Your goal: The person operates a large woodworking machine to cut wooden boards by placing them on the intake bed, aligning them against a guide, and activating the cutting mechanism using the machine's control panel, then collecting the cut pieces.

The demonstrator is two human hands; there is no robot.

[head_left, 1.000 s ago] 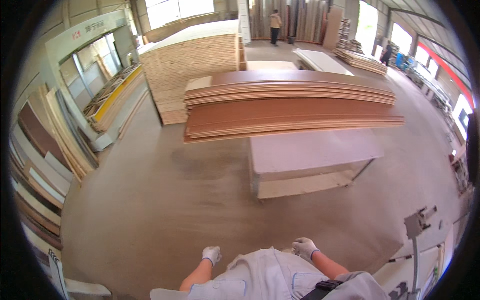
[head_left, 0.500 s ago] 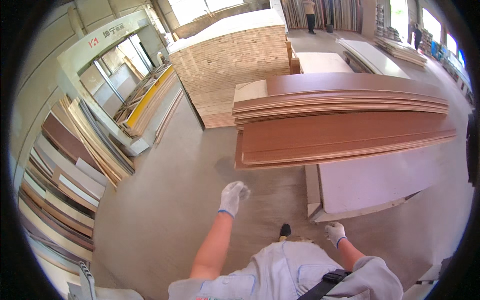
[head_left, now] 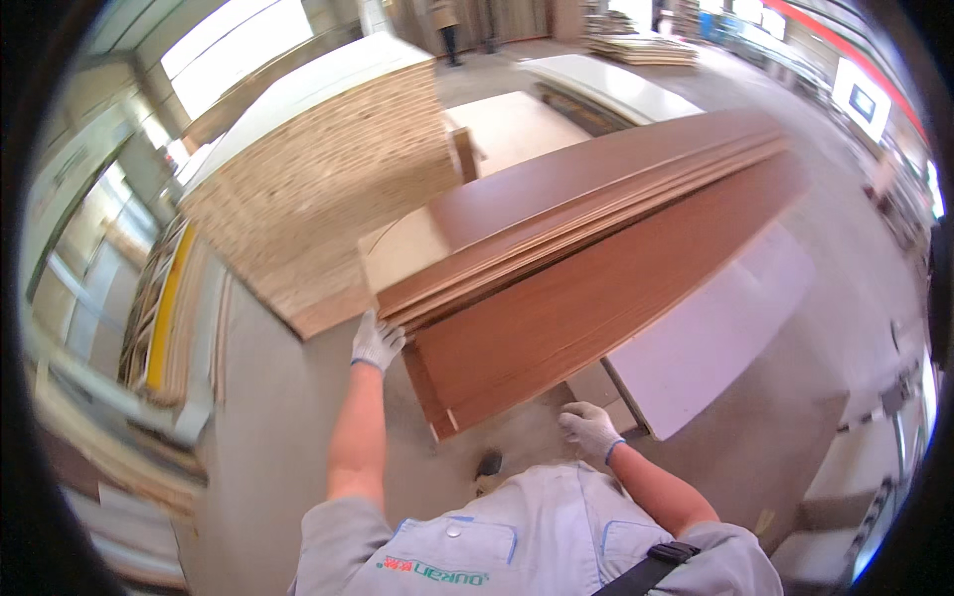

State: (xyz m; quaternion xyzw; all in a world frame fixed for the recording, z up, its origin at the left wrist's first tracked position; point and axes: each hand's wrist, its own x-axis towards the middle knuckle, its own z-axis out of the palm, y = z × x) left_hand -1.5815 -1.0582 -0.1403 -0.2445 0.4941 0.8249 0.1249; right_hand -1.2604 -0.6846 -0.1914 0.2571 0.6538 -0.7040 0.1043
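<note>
My left hand (head_left: 379,341), in a white glove, is at the left end of a stack of reddish-brown boards. Its fingers are apart and reach the near corner of the upper boards (head_left: 596,223); whether they press on it is blurred. In front of that pile lies a lower brown board (head_left: 586,298), its end jutting out toward me. My right hand (head_left: 589,430), also gloved, hangs just short of this board's front edge, beside the pale lilac panel (head_left: 711,333). Its fingers are curled in with nothing visible in them.
A tall stack of light wood strips (head_left: 328,169) with a white top stands behind on the left. Beyond the brown boards are a pale sheet (head_left: 522,129) and a white panel (head_left: 611,87). Another person (head_left: 446,32) stands far back. A yellow-edged rack (head_left: 171,308) is at left.
My view has turned to the right and the boards are closer. The left hand has come up to the boards' end; the right hand has moved near the front edge.
</note>
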